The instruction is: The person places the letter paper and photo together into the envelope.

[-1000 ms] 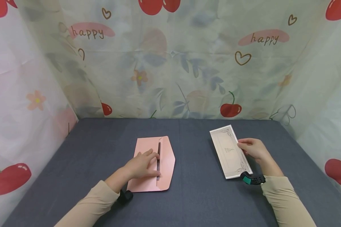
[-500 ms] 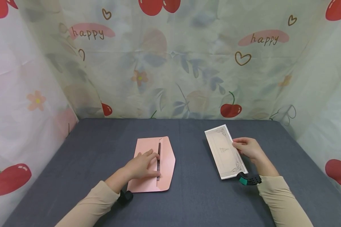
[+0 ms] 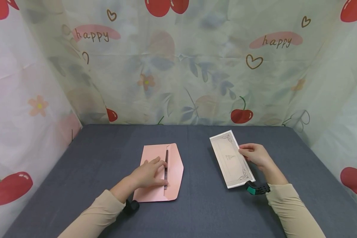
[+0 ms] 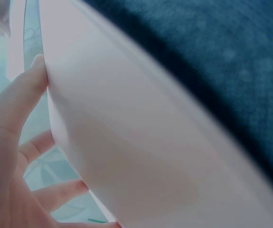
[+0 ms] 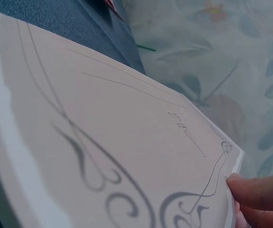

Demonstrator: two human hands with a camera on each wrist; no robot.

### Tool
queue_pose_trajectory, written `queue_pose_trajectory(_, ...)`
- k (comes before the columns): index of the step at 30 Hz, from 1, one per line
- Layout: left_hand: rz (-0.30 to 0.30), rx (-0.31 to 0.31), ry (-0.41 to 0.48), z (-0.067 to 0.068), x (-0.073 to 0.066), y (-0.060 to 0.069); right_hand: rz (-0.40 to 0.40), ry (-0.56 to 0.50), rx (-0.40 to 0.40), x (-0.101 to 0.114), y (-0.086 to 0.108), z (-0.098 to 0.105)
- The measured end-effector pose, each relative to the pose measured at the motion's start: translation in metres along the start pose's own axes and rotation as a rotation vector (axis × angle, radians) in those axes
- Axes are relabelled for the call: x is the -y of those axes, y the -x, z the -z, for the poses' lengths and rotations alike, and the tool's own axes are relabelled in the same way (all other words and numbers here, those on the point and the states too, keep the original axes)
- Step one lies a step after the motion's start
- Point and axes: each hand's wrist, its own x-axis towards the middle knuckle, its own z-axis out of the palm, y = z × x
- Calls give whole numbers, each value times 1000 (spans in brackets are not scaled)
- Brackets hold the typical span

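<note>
A pink envelope (image 3: 176,172) lies on the dark cloth left of centre, its flap unfolded to the right and a dark slit showing at its mouth. My left hand (image 3: 147,172) rests on it with fingers spread; thumb and fingertips touch the edge of the slit. In the left wrist view, the thumb (image 4: 29,88) and fingers meet the rim of the pale envelope (image 4: 141,123). To the right, my right hand (image 3: 256,157) pinches a cream card (image 3: 226,162) with scrollwork corners by its right long edge. The card is tilted, raised off the cloth.
A dark grey cloth (image 3: 196,211) covers the table. Behind and at both sides hang printed curtains (image 3: 181,82) with cherries, leaves and flowers. Black bands sit at both wrists; the right band (image 3: 257,189) overlaps the card's near corner in the head view.
My right hand has carried the card a short way left, toward the envelope. The left hand and the envelope have stayed in place.
</note>
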Motion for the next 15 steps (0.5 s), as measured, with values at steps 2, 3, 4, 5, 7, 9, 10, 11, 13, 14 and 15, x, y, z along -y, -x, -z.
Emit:
queue_pose_trajectory(2,-2,-1,2,0,0,0,-1,-25,4,18,14,1)
queue_pose_trajectory(3,-1,0,1,0,0,0,7,-38,17,28,22,1)
queue_pose_trajectory(4,-2,0,2,1,-1,1,15,-40,33,37,29,2)
queue_pose_trajectory(5,-1,1,2,1,-1,1,5,-42,24,44,34,1)
queue_pose_trajectory(7,-2,1,4,1,-1,1,6,-38,26,54,40,-1)
queue_pose_trajectory(9,-2,4,4,2,-2,2,15,-29,48,62,45,-3)
queue_pose_trajectory(10,-2,5,4,2,-2,2,7,-22,48,63,46,-4)
queue_pose_trajectory(11,-2,8,3,3,-3,2,3,-18,49,64,46,-6)
queue_pose_trajectory(13,-4,8,3,3,-3,3,4,-16,55,63,44,-9)
queue_pose_trajectory(14,-3,8,2,3,-3,3,2,-12,53,62,42,-10)
queue_pose_trajectory(15,-3,9,2,3,-3,3,-4,-13,47,60,40,-12)
